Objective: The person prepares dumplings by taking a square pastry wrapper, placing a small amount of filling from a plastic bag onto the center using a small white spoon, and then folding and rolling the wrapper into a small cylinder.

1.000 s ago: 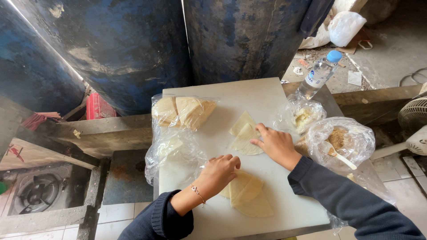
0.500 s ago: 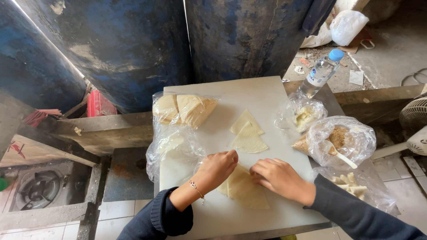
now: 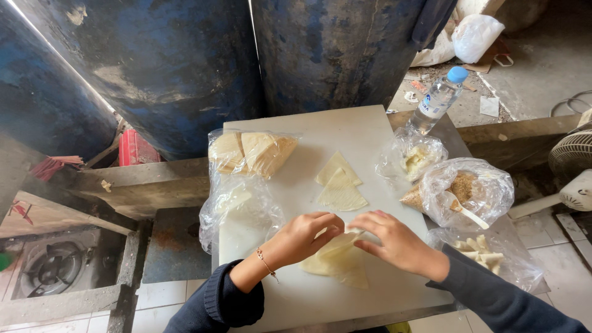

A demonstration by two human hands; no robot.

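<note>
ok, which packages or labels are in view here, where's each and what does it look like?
Water bottle: far right of the board, clear, blue cap, blue-white label.
Wrapper bag: board's far left corner, clear plastic, tan folded sheets inside.
Small bag: right edge, clear, pale filling.
Spoon bag: right of the board, clear, brown filling, white spoon.
Near bag: right, near side, clear, folded pieces.
White bag: floor, top right.

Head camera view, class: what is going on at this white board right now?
A person works with both hands on a thin, pale pastry sheet lying on the white board. The left hand and right hand pinch its upper edge. Two folded triangles lie just beyond, and a bag of sheets sits at the far left.
</note>
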